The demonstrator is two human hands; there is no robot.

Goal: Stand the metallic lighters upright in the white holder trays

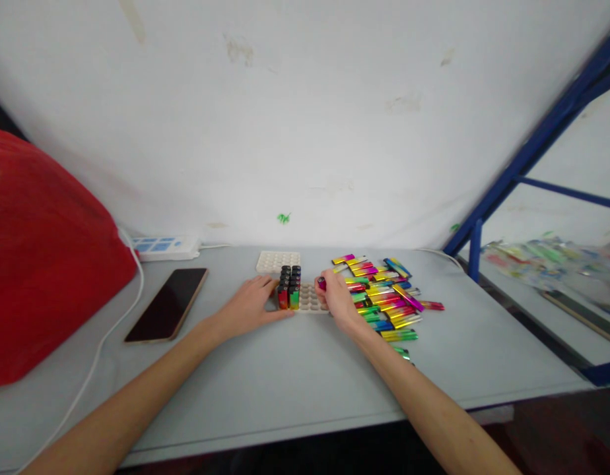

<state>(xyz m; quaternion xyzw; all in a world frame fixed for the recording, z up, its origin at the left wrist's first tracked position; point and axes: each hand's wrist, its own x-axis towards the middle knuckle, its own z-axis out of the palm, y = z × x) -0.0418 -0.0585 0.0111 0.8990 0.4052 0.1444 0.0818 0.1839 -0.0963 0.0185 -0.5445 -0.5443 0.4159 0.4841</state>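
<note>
A beige tray (313, 301) with rows of round hollows lies on the table. At its left end several lighters (290, 287) stand upright in two rows, dark tops up, with coloured metallic bodies. My left hand (253, 302) holds the tray's left end, its thumb along the front edge and its fingers round the left side. Above the tray's right end, my right hand (338, 298) is closed round a lighter with a purplish-red end (321, 283); most of that lighter is hidden by the fingers. To the right, a pile of loose shiny lighters (384, 300) lies beside my right hand.
Behind the filled rows lies a second white tray (278, 260). A phone (167, 305), a white power strip (166, 247) with a cable, and a large red bag (42, 257) are to the left. A blue metal frame (525, 155) rises on the right; the wall stands behind.
</note>
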